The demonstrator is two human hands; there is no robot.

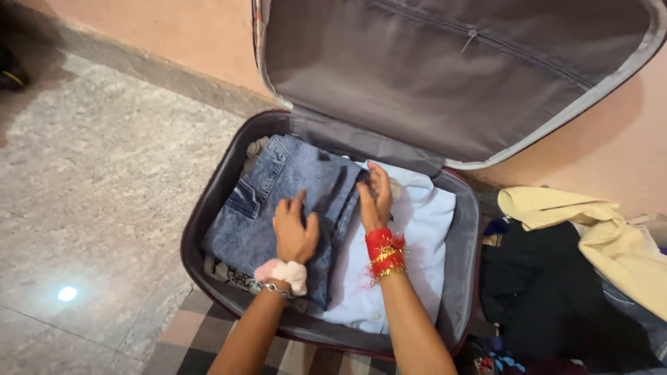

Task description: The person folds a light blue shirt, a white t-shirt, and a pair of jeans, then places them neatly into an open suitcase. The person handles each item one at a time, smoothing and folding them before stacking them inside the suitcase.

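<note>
Folded jeans [278, 201] under both hands, in suitcase [465, 278]

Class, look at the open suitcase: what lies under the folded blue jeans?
Under the folded blue jeans, a patterned cloth peeks out at the near edge and a pale garment at the far corner. The rest beneath is covered. A light blue shirt lies alongside.

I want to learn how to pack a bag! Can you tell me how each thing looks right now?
Dark maroon suitcase: open on the floor, grey-lined lid up.
Blue denim jeans: folded, lying in the suitcase.
Light blue shirt: folded flat beside the jeans.
Left hand: flat on the jeans.
Right hand: at the jeans' edge.
Black and cream clothes: heaped outside.
</note>
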